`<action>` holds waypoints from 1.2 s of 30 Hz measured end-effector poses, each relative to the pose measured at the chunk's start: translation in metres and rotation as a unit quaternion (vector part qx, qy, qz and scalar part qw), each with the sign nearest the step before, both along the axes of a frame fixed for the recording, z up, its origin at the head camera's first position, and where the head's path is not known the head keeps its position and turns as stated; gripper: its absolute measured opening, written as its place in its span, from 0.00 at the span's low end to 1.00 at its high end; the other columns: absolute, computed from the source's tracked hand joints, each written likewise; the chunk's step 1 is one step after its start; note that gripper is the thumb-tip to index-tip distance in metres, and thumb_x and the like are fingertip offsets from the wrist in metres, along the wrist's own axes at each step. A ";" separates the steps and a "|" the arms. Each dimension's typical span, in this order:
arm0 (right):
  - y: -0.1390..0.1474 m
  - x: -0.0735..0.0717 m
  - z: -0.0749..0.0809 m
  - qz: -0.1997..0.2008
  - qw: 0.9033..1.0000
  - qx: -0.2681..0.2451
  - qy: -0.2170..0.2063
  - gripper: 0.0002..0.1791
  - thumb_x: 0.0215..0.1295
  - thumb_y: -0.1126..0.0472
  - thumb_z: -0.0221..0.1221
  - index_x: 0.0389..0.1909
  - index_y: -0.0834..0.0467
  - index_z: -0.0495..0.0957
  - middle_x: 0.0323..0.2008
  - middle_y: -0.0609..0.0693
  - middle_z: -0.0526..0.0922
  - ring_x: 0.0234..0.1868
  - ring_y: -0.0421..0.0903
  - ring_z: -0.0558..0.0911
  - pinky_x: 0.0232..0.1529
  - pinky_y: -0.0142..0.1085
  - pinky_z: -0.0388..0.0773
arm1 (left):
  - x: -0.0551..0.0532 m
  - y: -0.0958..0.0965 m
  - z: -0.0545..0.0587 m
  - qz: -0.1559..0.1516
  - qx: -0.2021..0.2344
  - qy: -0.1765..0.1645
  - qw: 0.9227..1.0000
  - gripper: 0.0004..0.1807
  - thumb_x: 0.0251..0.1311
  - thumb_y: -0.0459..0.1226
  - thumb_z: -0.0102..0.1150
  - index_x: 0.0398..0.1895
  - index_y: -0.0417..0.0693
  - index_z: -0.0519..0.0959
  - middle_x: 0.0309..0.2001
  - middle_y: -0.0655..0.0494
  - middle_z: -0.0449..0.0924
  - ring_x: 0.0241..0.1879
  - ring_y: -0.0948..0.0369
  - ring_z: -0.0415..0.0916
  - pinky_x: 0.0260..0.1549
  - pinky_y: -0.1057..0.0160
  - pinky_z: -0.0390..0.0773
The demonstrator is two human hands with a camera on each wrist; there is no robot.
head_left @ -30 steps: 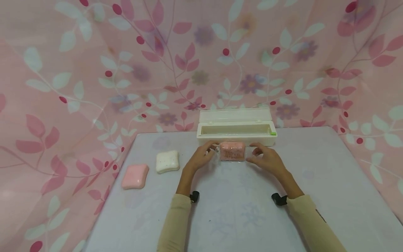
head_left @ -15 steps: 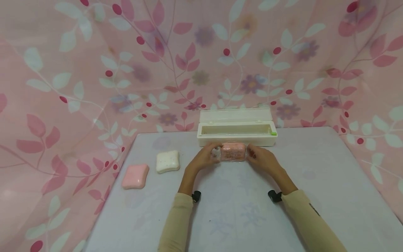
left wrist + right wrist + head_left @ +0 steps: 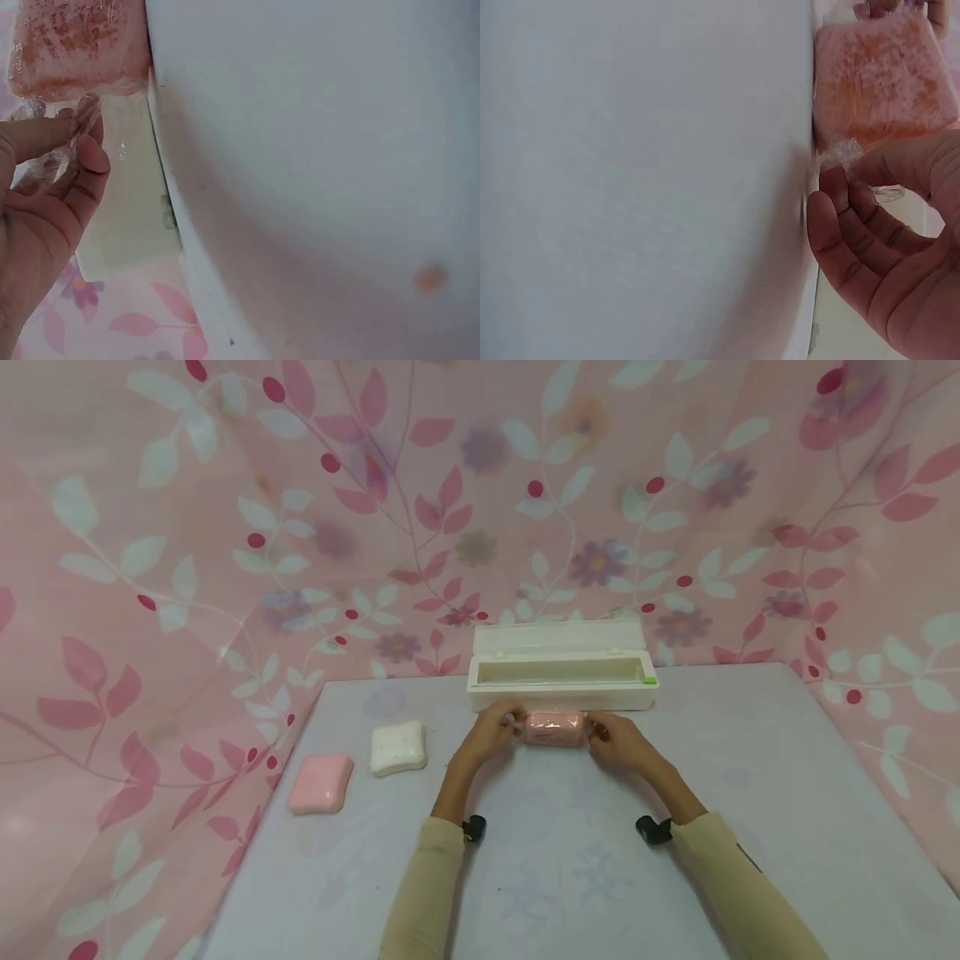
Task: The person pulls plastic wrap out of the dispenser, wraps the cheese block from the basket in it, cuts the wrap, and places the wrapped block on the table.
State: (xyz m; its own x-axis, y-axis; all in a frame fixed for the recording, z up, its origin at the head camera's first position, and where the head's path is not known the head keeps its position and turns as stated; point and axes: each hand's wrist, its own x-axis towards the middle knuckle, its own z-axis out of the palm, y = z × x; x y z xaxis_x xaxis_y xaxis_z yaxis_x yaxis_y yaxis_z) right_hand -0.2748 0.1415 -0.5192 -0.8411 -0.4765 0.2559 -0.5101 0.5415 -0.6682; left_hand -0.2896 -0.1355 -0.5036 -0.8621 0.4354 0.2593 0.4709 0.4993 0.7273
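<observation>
A pink bar of soap [image 3: 555,728] in clear plastic wrap lies between my hands, just in front of the long white box. My left hand [image 3: 492,732] pinches the gathered wrap at the bar's left end. At the opposite end, the fingers of my right hand [image 3: 621,741] pinch the other tail of wrap. Both wrist views show the crinkled film between thumb and fingers, with the soap [image 3: 82,49] beyond the left fingertips and the same soap [image 3: 885,79] above the right ones.
The long white box [image 3: 562,697] stands at the table's back edge with its lid up. To the left lie a speckled white soap bar [image 3: 398,748] and an unwrapped pink soap bar [image 3: 321,783]. Behind the table [image 3: 555,877] hangs a floral pink cloth [image 3: 480,510].
My right hand has moved in to the wrap's right end and gripped it. The loose wrap at both ends is now gathered into narrow twists, and the bar has tilted slightly.
</observation>
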 end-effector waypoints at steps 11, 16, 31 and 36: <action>-0.003 0.053 0.018 0.009 0.960 -0.119 -0.253 0.10 0.57 0.69 0.58 0.41 0.63 0.73 0.34 0.57 0.76 0.33 0.51 0.77 0.30 0.41 0.78 | 0.017 0.003 0.034 -0.002 -0.023 0.018 1.000 0.12 0.54 0.23 0.51 0.32 0.47 0.80 0.33 0.59 0.78 0.33 0.67 0.75 0.33 0.68 0.75; -0.016 0.100 0.027 0.000 0.885 -0.204 -0.419 0.19 0.60 0.64 0.58 0.49 0.67 0.68 0.34 0.58 0.77 0.32 0.50 0.79 0.32 0.42 0.78 | 0.031 0.008 0.051 -0.033 -0.051 -0.008 0.998 0.11 0.55 0.28 0.50 0.30 0.50 0.81 0.30 0.62 0.78 0.28 0.66 0.71 0.26 0.68 0.73; -0.052 0.200 0.022 0.015 0.655 -0.413 -0.633 0.12 0.65 0.68 0.49 0.46 0.63 0.58 0.33 0.50 0.77 0.31 0.37 0.75 0.34 0.27 0.71 | 0.053 0.059 0.048 -0.188 -0.193 -0.108 0.957 0.12 0.46 0.27 0.48 0.12 0.48 0.73 0.13 0.64 0.63 0.14 0.69 0.53 0.14 0.72 0.57; -0.059 0.210 0.016 0.000 0.636 -0.438 -0.635 0.13 0.66 0.68 0.48 0.48 0.65 0.58 0.35 0.51 0.76 0.35 0.39 0.75 0.36 0.27 0.71 | 0.056 0.068 0.030 -0.194 -0.198 -0.122 0.953 0.16 0.47 0.27 0.49 0.08 0.51 0.65 0.10 0.63 0.55 0.12 0.69 0.48 0.12 0.72 0.52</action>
State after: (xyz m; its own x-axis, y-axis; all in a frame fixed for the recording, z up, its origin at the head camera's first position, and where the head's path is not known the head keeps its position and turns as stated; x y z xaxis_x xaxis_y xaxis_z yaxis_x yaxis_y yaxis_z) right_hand -0.0649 0.0829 -0.5030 -0.6341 -0.6188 -0.4637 0.7430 -0.3216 -0.5870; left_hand -0.2337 -0.0677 -0.4735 -0.6297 0.7559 -0.1792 0.5168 0.5799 0.6298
